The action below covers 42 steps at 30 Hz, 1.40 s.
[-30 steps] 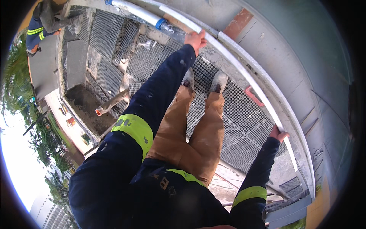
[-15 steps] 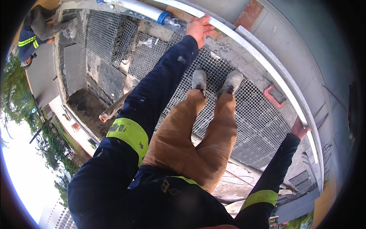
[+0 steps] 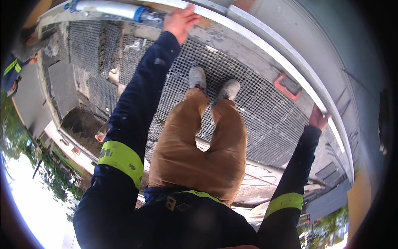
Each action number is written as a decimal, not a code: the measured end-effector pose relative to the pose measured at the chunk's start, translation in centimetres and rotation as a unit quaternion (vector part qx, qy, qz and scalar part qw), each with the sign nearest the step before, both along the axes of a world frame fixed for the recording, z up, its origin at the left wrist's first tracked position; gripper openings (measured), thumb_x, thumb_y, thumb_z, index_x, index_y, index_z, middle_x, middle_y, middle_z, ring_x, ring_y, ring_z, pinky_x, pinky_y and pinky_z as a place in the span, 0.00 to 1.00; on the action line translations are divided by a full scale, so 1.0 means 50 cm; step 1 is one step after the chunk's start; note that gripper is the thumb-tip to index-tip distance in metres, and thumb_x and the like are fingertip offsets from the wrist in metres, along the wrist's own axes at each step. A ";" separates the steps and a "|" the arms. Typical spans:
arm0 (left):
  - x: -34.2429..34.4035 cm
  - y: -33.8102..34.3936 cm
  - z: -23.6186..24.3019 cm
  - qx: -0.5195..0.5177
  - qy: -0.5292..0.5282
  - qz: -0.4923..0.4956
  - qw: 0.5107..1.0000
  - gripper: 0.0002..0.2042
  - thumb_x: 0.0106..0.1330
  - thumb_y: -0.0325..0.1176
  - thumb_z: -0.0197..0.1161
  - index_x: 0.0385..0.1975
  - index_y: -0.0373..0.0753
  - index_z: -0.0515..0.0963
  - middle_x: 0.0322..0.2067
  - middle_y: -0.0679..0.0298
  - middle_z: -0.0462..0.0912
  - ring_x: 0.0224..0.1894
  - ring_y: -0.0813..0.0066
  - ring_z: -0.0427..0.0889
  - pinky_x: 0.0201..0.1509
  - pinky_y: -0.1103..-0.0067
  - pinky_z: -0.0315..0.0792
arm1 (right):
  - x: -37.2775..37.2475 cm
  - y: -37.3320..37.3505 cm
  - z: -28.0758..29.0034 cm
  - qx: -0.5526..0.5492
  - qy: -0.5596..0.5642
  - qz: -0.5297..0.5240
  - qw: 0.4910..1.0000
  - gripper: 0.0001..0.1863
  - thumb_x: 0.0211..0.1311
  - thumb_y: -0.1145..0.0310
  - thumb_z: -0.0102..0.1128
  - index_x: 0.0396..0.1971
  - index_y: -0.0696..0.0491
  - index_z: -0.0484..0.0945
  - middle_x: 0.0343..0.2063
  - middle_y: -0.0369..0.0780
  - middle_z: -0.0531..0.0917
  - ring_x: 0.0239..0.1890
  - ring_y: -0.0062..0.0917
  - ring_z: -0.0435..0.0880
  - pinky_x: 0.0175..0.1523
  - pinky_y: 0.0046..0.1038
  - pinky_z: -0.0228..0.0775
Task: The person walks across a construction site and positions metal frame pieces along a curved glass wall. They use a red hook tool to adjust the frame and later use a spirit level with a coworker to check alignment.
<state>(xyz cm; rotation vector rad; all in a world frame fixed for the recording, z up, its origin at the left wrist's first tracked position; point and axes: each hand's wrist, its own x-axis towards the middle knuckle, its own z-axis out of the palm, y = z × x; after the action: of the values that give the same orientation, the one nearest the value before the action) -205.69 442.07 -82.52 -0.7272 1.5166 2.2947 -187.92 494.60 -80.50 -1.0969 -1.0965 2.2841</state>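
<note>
A long white straight bar (image 3: 269,49) runs in a curve across the top and right of the head view. My left hand (image 3: 181,24) touches it near the top, fingers stretched out along its near side. Farther down the right side, my right hand (image 3: 318,118) is closed around the bar. Left of my left hand lies a caulking gun (image 3: 105,8) with a white barrel and blue ends. A red C-clamp (image 3: 287,86) sits on the ledge between my hands, close to the bar.
My shoes stand on dark metal grating (image 3: 265,120). A grey concrete ledge (image 3: 248,56) borders it below the bar. At the left are a dark recess (image 3: 83,126), an orange-ended tube (image 3: 101,133) and another person's sleeve (image 3: 11,71). A grey wall surface rises beyond the bar.
The view has shifted, so the grating, the caulking gun and my shoes appear farther left. Both my hands stay at the bar.
</note>
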 end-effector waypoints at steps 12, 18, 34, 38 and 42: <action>-0.022 -0.007 -0.011 -0.086 0.038 -0.019 0.995 0.22 0.50 0.38 0.58 0.36 0.25 0.65 0.30 0.50 0.71 0.34 0.63 0.74 0.39 0.77 0.70 | -0.030 -0.014 -0.043 -0.011 -0.061 -0.030 0.998 0.31 0.53 0.51 0.42 0.47 0.63 0.54 0.47 0.47 0.60 0.50 0.37 0.59 0.53 0.39 0.54; -0.012 0.003 -0.030 -0.122 0.074 0.058 0.988 0.27 0.46 0.39 0.63 0.32 0.21 0.59 0.26 0.50 0.72 0.26 0.64 0.76 0.30 0.79 0.73 | -0.014 -0.004 -0.077 0.017 -0.005 0.008 1.000 0.28 0.53 0.54 0.44 0.44 0.64 0.59 0.44 0.48 0.65 0.47 0.36 0.64 0.52 0.36 0.58; 0.019 -0.016 -0.070 -0.740 0.398 0.035 0.540 0.26 0.43 0.39 0.62 0.46 0.45 0.65 0.46 0.53 0.57 0.45 0.59 0.61 0.48 0.64 0.54 | -0.027 -0.040 -0.118 0.106 0.065 -0.033 0.992 0.25 0.55 0.57 0.42 0.45 0.62 0.59 0.46 0.48 0.63 0.49 0.36 0.62 0.53 0.36 0.57; -0.010 -0.037 -0.077 -0.746 0.429 -0.055 0.506 0.23 0.43 0.43 0.58 0.43 0.47 0.68 0.48 0.63 0.62 0.50 0.62 0.59 0.51 0.62 0.50 | -0.022 -0.042 -0.124 0.130 0.082 -0.019 0.988 0.25 0.55 0.57 0.42 0.46 0.62 0.58 0.46 0.49 0.63 0.50 0.36 0.62 0.54 0.35 0.56; -0.021 -0.043 -0.091 -0.723 0.452 -0.069 0.518 0.23 0.44 0.41 0.58 0.43 0.46 0.68 0.46 0.69 0.67 0.51 0.68 0.61 0.53 0.62 0.50 | -0.010 -0.043 -0.129 0.130 0.116 0.002 0.985 0.25 0.55 0.58 0.42 0.46 0.63 0.58 0.47 0.49 0.63 0.50 0.35 0.62 0.55 0.35 0.53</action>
<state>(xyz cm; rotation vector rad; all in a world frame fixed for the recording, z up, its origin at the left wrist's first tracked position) -206.73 439.90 -87.05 0.6204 3.6396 0.5302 -188.43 492.43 -86.95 -0.7088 -1.2557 2.1311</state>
